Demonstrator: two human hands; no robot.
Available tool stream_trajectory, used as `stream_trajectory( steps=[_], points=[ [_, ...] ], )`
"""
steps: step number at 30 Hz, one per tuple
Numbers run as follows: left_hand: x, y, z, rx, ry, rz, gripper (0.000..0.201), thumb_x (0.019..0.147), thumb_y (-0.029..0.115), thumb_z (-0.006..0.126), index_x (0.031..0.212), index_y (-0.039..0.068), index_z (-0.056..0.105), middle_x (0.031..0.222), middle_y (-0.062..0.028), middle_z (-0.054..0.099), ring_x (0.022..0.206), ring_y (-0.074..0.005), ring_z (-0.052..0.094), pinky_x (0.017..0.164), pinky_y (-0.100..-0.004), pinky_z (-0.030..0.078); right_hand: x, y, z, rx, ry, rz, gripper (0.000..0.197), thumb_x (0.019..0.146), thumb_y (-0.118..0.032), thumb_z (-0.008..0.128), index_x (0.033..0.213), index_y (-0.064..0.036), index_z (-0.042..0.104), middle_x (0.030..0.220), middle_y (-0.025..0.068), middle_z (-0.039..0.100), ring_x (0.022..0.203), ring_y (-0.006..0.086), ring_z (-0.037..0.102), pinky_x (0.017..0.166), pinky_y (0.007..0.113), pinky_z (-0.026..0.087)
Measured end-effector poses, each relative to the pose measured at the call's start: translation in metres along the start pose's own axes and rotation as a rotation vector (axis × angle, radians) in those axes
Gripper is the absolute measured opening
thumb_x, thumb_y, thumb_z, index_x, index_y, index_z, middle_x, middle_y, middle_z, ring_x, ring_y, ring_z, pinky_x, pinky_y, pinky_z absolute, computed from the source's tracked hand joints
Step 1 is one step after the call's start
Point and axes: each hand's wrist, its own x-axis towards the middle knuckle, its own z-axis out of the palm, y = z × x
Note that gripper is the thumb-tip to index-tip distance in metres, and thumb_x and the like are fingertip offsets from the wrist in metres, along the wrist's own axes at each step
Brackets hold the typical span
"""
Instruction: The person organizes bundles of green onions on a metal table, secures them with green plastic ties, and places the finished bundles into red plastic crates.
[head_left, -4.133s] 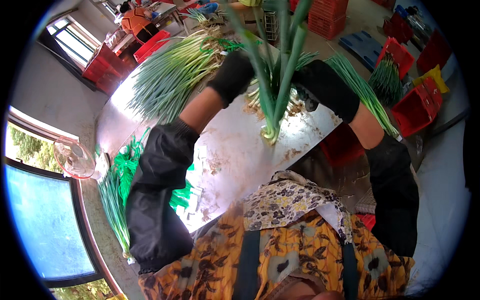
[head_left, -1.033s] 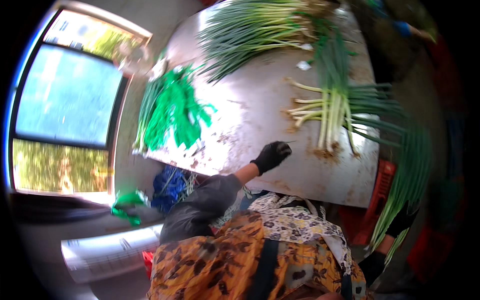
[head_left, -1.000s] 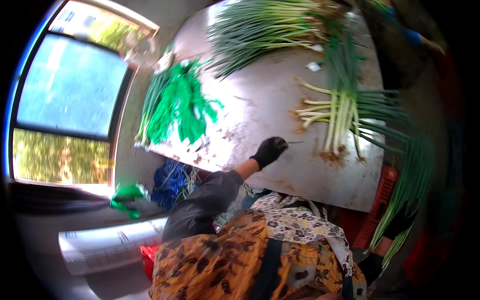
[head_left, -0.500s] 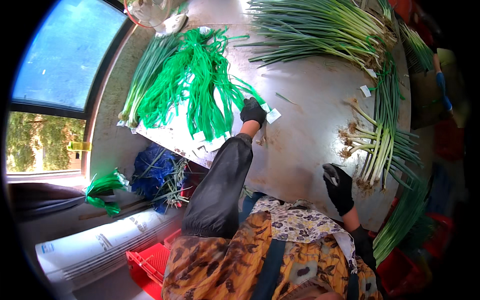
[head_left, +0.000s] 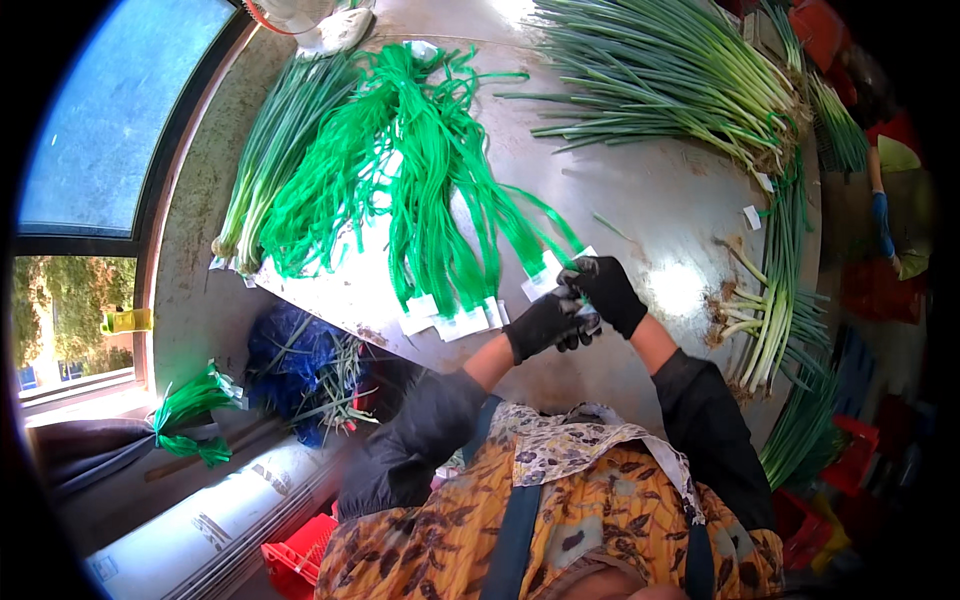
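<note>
My black-gloved left hand (head_left: pixel 543 327) and right hand (head_left: pixel 606 292) meet over the table's near middle, fingers curled and almost touching. My right hand closes at the white-tagged end of a green plastic strip (head_left: pixel 548 212), which runs back to a big heap of green strips (head_left: pixel 425 180) with white tags. Just below those tags my left hand is closed; whatever lies in its fingers is hidden. Right of the hands lies a small loose group of spring onions (head_left: pixel 765 320), roots toward the left.
A large pile of spring onions (head_left: pixel 660 80) covers the far right, and another bunch (head_left: pixel 280 150) lies along the left edge. The metal table (head_left: pixel 660 225) has a slanting front-left edge. Below it are a blue bag (head_left: pixel 290 365) with scraps and a red crate (head_left: pixel 300 555).
My right hand has come left and forward to join my left hand. The left has drawn nearer to me and slightly right. The strips' tagged ends have shifted nearer, and the view has moved.
</note>
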Motion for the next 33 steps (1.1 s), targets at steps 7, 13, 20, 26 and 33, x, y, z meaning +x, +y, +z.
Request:
stream_trajectory(
  steps=[7, 13, 20, 26, 33],
  points=[
    [0.026, -0.019, -0.043, -0.918, 0.129, 0.246, 0.039, 0.095, 0.028, 0.053, 0.119, -0.002, 0.047, 0.082, -0.0038, 0.054, 0.076, -0.0160, 0.056, 0.071, -0.0327, 0.050, -0.097, 0.071, 0.005, -0.909, 0.155, -0.502, 0.027, 0.083, -0.022, 0.063, 0.100, -0.0005, 0.061, 0.075, 0.0154, 0.062, 0.066, 0.0332, 0.061, 0.058, 0.044, 0.046],
    [0.060, 0.012, -0.062, -0.627, 0.609, 0.433, 0.024, 0.096, 0.019, 0.046, 0.110, -0.001, 0.052, 0.061, 0.0044, 0.040, 0.046, -0.0061, 0.037, 0.044, -0.0217, 0.031, -0.361, 0.235, -0.077, -1.263, 0.224, 0.162, 0.025, 0.084, -0.022, 0.059, 0.106, -0.0105, 0.062, 0.086, 0.0165, 0.064, 0.071, 0.0345, 0.063, 0.062, 0.042, 0.050],
    [0.074, 0.016, 0.062, -0.872, 0.034, 0.347, 0.030, 0.093, 0.024, 0.054, 0.110, -0.001, 0.051, 0.078, -0.0020, 0.048, 0.053, -0.0085, 0.040, 0.050, -0.0219, 0.035, -0.491, 0.217, -0.029, -0.839, 0.179, 1.024, 0.044, 0.080, -0.024, 0.061, 0.121, -0.0070, 0.053, 0.110, 0.0186, 0.058, 0.095, 0.0365, 0.057, 0.083, 0.043, 0.045],
    [0.068, 0.048, 0.113, -0.633, -0.151, 0.145, 0.023, 0.095, 0.021, 0.050, 0.108, 0.001, 0.053, 0.079, -0.0028, 0.050, 0.049, -0.0039, 0.032, 0.046, -0.0191, 0.029, -0.368, 0.152, -0.065, -1.209, 0.592, 0.162, 0.055, 0.080, -0.023, 0.062, 0.129, -0.0019, 0.048, 0.125, 0.0198, 0.054, 0.114, 0.0386, 0.051, 0.097, 0.043, 0.041],
    [0.040, 0.054, 0.208, 0.151, -0.123, 0.393, 0.028, 0.098, 0.027, 0.047, 0.095, 0.003, 0.059, 0.061, 0.0022, 0.048, 0.049, -0.0042, 0.037, 0.047, -0.0211, 0.031, -0.261, -0.003, -0.077, -0.201, 0.880, -0.211, 0.030, 0.085, -0.011, 0.065, 0.112, 0.0011, 0.061, 0.099, 0.0113, 0.068, 0.088, 0.0152, 0.065, 0.078, 0.028, 0.051]
  ],
)
